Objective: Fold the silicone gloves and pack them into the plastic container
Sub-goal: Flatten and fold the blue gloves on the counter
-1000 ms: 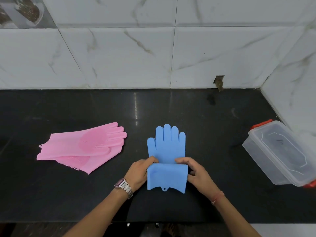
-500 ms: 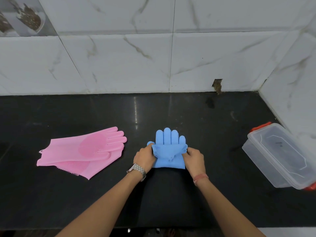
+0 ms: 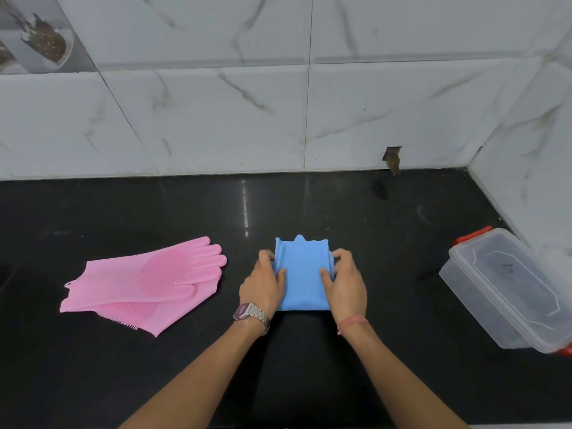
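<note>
Left hand [image 3: 262, 286]: gripping the left edge of the folded blue silicone glove [image 3: 301, 274], thumb lying on top, fingers curling round the side.
Right hand [image 3: 345, 281]: pinching the right edge the same way, pressing the fold flat on the black countertop [image 3: 387, 305].
Step in hand: the blue glove is being doubled over, cuff lying over the fingers.
Next move: probably calling for lifting the bundle without letting it spring open.
Pink silicone gloves [image 3: 145, 283]: lying unfolded, well to the left.
Plastic container [image 3: 507, 292]: sitting at far right with its lid on, red clips showing.
Writing: a faint mark on the lid, unreadable.
</note>
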Tool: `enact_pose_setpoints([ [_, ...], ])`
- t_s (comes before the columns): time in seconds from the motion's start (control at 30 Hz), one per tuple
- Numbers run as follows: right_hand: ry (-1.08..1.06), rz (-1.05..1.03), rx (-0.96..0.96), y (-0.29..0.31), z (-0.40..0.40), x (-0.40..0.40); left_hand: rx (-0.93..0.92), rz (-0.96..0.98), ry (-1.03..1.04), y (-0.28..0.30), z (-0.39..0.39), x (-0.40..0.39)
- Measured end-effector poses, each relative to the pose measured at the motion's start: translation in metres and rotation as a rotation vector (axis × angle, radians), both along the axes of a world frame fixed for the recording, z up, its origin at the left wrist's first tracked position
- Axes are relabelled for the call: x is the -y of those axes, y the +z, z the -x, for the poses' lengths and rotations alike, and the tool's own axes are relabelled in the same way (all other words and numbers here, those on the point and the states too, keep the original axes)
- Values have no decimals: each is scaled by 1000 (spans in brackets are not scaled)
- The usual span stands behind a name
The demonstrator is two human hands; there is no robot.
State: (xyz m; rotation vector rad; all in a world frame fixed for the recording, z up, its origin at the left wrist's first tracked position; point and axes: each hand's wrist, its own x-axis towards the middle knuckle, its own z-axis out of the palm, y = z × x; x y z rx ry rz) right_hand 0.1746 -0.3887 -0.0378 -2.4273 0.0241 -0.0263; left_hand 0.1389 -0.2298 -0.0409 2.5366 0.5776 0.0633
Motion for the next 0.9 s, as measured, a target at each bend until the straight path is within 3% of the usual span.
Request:
enact_pose_setpoints([
  [0.1,169,241,158,-5,-3,-9,172,-197,-126,-5,-6,8],
  [0.2,354,373,139,-12,-8,-21,153,-290,-325,-9,-14,17],
  [0.4,400,439,60,-29,-13,-24,-8,-325,-354,-31,-17,17],
  [0.9,404,455,55,-41,-21,-26,-44,-364,-364,-39,-25,15],
])
